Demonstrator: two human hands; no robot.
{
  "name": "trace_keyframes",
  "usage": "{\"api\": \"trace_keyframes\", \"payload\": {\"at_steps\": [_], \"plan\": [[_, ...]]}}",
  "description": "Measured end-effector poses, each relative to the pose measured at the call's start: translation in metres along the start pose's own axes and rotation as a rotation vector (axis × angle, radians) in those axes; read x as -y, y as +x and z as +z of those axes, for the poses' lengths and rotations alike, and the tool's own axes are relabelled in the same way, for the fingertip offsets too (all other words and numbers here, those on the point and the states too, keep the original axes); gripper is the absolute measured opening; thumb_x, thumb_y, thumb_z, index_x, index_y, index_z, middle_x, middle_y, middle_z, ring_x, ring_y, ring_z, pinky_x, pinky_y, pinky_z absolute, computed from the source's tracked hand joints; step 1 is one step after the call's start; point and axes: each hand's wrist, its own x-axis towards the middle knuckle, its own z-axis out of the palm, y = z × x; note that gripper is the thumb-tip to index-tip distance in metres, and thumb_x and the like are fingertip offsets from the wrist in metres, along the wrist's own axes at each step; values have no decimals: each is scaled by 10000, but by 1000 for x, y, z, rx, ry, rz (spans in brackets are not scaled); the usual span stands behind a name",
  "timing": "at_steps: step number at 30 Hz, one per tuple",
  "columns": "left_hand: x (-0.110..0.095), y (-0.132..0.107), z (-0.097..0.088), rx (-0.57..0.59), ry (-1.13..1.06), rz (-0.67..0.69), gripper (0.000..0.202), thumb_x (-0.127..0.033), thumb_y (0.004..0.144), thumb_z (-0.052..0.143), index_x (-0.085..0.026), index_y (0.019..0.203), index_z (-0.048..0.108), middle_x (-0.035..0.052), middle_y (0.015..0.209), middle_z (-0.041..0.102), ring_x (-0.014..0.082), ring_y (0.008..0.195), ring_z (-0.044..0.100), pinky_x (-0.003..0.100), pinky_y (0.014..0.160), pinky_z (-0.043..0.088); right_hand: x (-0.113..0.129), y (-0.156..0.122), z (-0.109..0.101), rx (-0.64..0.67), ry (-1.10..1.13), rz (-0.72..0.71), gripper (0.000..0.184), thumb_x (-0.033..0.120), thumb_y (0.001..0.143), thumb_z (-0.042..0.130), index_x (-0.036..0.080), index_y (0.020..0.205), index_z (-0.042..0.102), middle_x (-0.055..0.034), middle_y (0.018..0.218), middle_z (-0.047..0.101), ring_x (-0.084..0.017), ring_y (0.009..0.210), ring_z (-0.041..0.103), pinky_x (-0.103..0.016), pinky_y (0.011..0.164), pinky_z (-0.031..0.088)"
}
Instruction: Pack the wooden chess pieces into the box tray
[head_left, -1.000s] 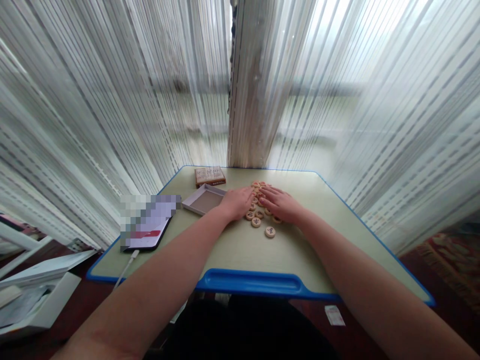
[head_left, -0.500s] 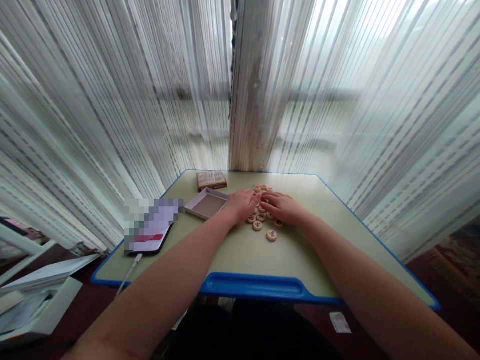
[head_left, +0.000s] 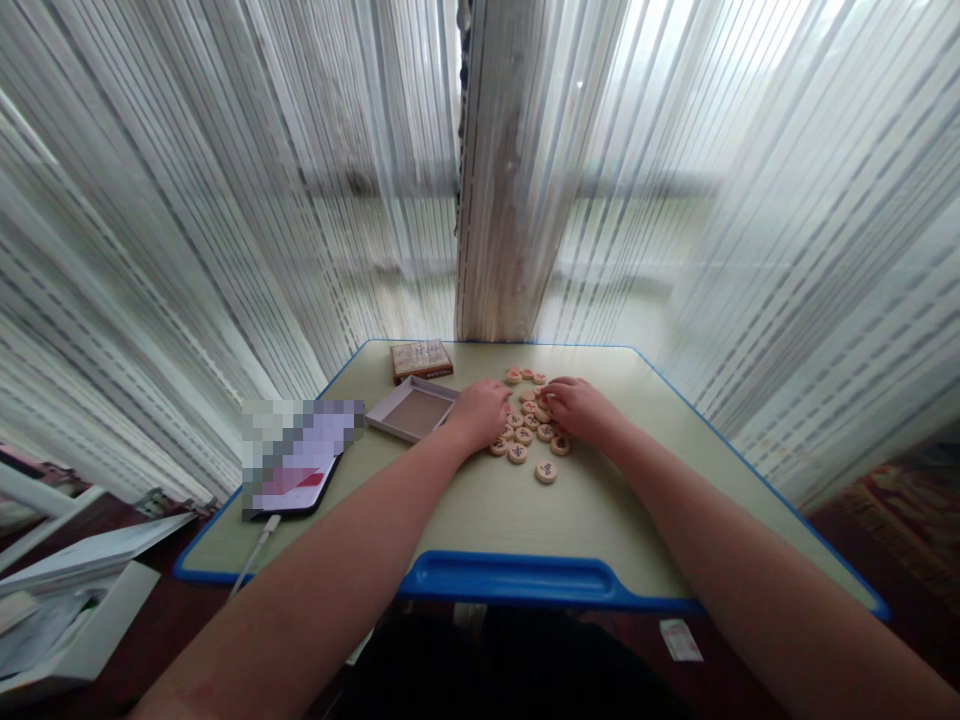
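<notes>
A loose cluster of round wooden Chinese chess pieces (head_left: 523,436) with carved characters lies in the middle of the table. At the cluster's left edge, my left hand (head_left: 481,412) rests with its fingers stretched forward, covering some pieces. My right hand (head_left: 576,408) is on the other side, its fingers loosely bent and apart, the tips touching pieces at the right edge. Neither hand shows a piece lifted. One piece (head_left: 546,471) lies apart, nearer to me. A few more pieces (head_left: 514,376) sit beyond the hands.
An open shallow box tray (head_left: 390,422) lies left of my left hand, with a printed box lid (head_left: 421,360) behind it. A phone (head_left: 304,470) with a white cable (head_left: 262,540) is at the table's left. The table (head_left: 637,510) has a blue rim; curtains (head_left: 300,200) hang behind.
My hands have moved apart, the right one slightly to the right, uncovering more pieces between them. Some pieces are spread out flatter and show their characters.
</notes>
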Motion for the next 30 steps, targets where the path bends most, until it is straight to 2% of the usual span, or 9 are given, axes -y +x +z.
{"api": "trace_keyframes", "payload": {"at_steps": [3,6,9,15,18,21,24,30], "plan": [[3,1,3,37,-10,24,305,-128,823,382,-126,959,655,110,1105,625,186,1056,539,289,945,407,-7,2,-1,5,-35,103,346,151,816,424,159,1037,690,-106,1051,677,-210,981,595,-309,911,410],[4,2,3,36,-51,-19,308,-101,815,384,-138,962,652,95,1057,639,165,1007,560,269,911,426,-11,3,-3,15,-57,193,369,125,772,441,178,1032,698,-88,1023,691,-192,940,615,-272,867,429],[5,2,1,24,-40,-52,325,-101,824,387,-153,1016,643,91,1048,633,164,1011,554,274,911,424,-14,1,-7,28,-73,278,378,142,762,450,181,1055,687,-79,1015,697,-188,937,623,-258,841,441],[4,0,-1,2,21,-125,318,-185,874,371,-176,1011,658,98,1065,625,209,1039,535,331,916,420,-19,-4,-14,65,-91,379,314,204,775,478,169,998,697,-100,966,702,-224,900,630,-311,811,455],[2,-1,-4,13,-3,-144,301,-201,877,377,-177,990,655,88,1030,647,208,1017,550,334,904,425,-16,-5,-15,45,-70,376,312,215,777,491,174,1021,682,-85,942,699,-207,879,624,-296,806,451],[1,-1,-6,-3,-35,-137,255,-200,857,420,-181,957,654,69,1003,662,201,986,562,326,896,428,-11,-5,-15,5,-36,339,342,146,763,491,178,1057,663,-70,971,681,-169,891,609,-247,805,439],[0,-1,-7,-12,-45,-116,248,-204,838,455,-185,984,654,59,1022,661,195,976,562,316,900,426,-9,-5,-13,-9,1,300,346,81,729,493,190,991,690,-56,976,665,-137,844,606,-208,761,436],[-2,-1,-5,49,-50,-9,319,-252,868,400,-234,1047,663,53,1065,658,180,1018,555,305,922,417,-11,-5,-11,-58,50,239,305,103,738,487,186,923,716,-59,942,675,-161,855,607,-237,786,443]]}}
